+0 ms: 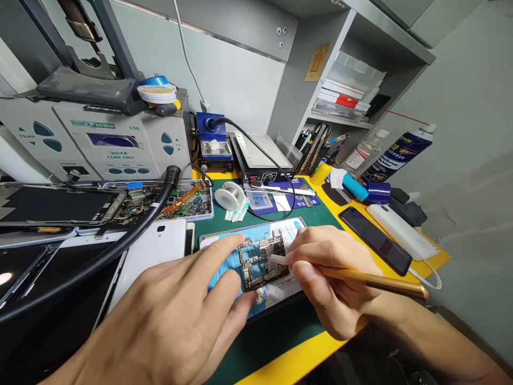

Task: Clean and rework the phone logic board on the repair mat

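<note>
A small circuit board [253, 267] with cut-out openings lies on a blue and white printed pad [280, 291]. My left hand [188, 299] rests over the pad's left part, its index fingertip at the board's upper left edge and its thumb at the lower edge. In my right hand [332, 272] is a slim gold-coloured tool [372, 280], pinched near its light tip. That tip reaches the middle of the board; whether it touches the surface is hard to tell.
Behind the pad stand a solder spool [226, 197] and a soldering station [215, 152]. A black hose [132, 238] crosses the left side before a grey hot-air unit [120, 141]. A dark phone [374, 238] and white power bank [401, 232] lie right.
</note>
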A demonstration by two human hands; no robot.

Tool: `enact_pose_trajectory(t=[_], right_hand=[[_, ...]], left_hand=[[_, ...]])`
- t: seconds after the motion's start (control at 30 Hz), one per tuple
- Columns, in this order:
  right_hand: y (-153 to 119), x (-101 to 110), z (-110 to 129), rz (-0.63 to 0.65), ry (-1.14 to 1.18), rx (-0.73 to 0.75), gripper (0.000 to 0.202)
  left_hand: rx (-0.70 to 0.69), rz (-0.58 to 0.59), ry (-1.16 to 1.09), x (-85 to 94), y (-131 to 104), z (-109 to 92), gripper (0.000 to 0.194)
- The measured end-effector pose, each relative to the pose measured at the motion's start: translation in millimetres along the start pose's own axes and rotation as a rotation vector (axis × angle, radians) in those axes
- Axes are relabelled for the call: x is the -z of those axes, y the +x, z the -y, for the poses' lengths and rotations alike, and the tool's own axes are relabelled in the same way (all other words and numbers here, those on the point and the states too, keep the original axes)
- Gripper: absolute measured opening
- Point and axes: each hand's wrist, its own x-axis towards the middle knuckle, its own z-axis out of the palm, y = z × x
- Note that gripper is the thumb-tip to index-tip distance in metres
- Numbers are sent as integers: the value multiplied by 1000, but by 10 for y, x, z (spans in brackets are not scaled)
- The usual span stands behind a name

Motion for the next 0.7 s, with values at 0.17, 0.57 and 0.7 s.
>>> enact_pose_trajectory(t=[0.17,0.57,0.7], right_hand=[[11,-17,-13,-20,-6,-1,22],[-32,-83,-103,-138,13,52,24],[-6,-89,-128,-151,93,-8,19]], left_hand=[[8,0,-3,7,-13,-22,12],[18,8,-25,9,-17,-9,12],[80,-20,-55,-1,-26,-26,5]])
